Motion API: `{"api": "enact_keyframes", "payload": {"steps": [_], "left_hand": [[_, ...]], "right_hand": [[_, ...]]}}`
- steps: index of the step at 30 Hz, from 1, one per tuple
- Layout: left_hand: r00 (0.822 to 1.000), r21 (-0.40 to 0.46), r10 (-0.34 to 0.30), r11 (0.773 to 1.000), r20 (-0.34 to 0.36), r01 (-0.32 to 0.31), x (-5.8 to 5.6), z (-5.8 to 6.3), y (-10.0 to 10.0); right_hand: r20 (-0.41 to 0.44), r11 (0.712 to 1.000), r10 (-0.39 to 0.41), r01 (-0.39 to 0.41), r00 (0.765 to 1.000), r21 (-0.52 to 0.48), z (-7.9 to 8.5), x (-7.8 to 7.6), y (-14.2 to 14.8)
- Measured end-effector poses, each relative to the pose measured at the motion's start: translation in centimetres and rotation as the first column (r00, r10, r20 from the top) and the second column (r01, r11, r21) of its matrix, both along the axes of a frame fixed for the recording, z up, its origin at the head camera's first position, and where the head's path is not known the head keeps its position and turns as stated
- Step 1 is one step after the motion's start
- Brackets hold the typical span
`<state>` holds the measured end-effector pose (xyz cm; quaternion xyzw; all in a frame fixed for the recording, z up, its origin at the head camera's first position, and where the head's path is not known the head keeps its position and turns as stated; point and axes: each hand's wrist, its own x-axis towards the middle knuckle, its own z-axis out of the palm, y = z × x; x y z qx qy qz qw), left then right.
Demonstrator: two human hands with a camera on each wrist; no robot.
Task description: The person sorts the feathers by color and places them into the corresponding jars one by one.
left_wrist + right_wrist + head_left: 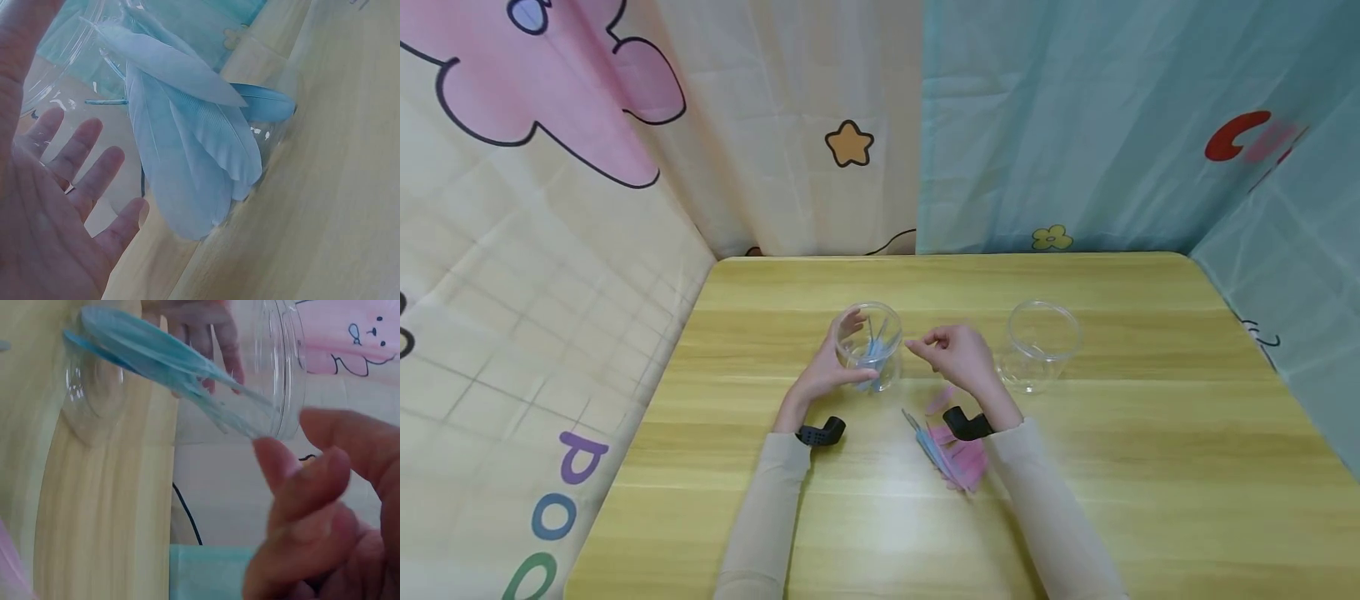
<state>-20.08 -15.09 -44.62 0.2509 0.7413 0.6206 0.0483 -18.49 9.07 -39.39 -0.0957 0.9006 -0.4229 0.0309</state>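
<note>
My left hand (829, 367) holds a clear plastic jar (891, 377), its fingers round the far side and its thumb along the near side. Several light blue feathers (194, 144) stand inside, quills up toward the rim, vanes at the bottom. Just right of that jar's mouth is my right hand (958, 357). Its thumb and forefinger are apart with nothing between them, and the other fingers (312, 525) curl loosely. On the table below the right hand lie pink feathers (966, 458), with blue feathers (931, 448) along their left side.
A second clear jar (1030, 379) stands to the right of my right hand. Both jars are on a wood-grain table (1150, 467). Printed curtains (790, 150) hang behind it and at both sides. Each wrist wears a black camera (967, 423).
</note>
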Motion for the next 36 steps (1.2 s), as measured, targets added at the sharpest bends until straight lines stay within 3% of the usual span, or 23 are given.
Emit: {"api": "enact_keyframes", "payload": {"steps": [4, 8, 12, 17, 20, 24, 36], "left_hand": [[1.0, -0.012, 0.002, 1.0, 0.01, -0.002, -0.1, 0.1, 0.0], [1.0, -0.019, 0.006, 1.0, 0.007, -0.006, 0.0, 0.2, 0.0], [1.0, -0.012, 0.003, 1.0, -0.004, -0.003, 0.0, 0.3, 0.1], [1.0, -0.01, -0.004, 1.0, -0.026, 0.004, 0.0, 0.2, 0.1], [0.999, -0.005, -0.004, 1.0, -0.033, 0.004, 0.0, 0.2, 0.1], [0.999, 0.003, -0.003, 1.0, -0.04, 0.004, 0.0, 0.1, 0.1], [1.0, -0.009, -0.001, 1.0, -0.002, 0.001, 0.2, 0.4, 0.1]], "right_hand": [[0.153, 0.972, 0.15, -0.174, 0.977, 0.155, -1.0, 0.7, 0.8], [0.211, 0.928, 0.23, -0.279, 0.95, 0.245, -2.2, 1.5, 0.7], [0.248, 0.903, 0.229, -0.3, 0.941, 0.307, -3.2, 2.2, 0.2], [0.251, 0.883, 0.182, -0.27, 0.951, 0.385, -3.8, 2.8, -0.6], [0.232, 0.887, 0.153, -0.237, 0.96, 0.396, -4.3, 3.1, -0.9], [0.233, 0.913, 0.127, -0.205, 0.964, 0.352, -4.8, 3.3, -1.3], [0.294, 0.958, 0.143, -0.206, 0.945, 0.198, -5.3, 3.2, -0.8]]}}
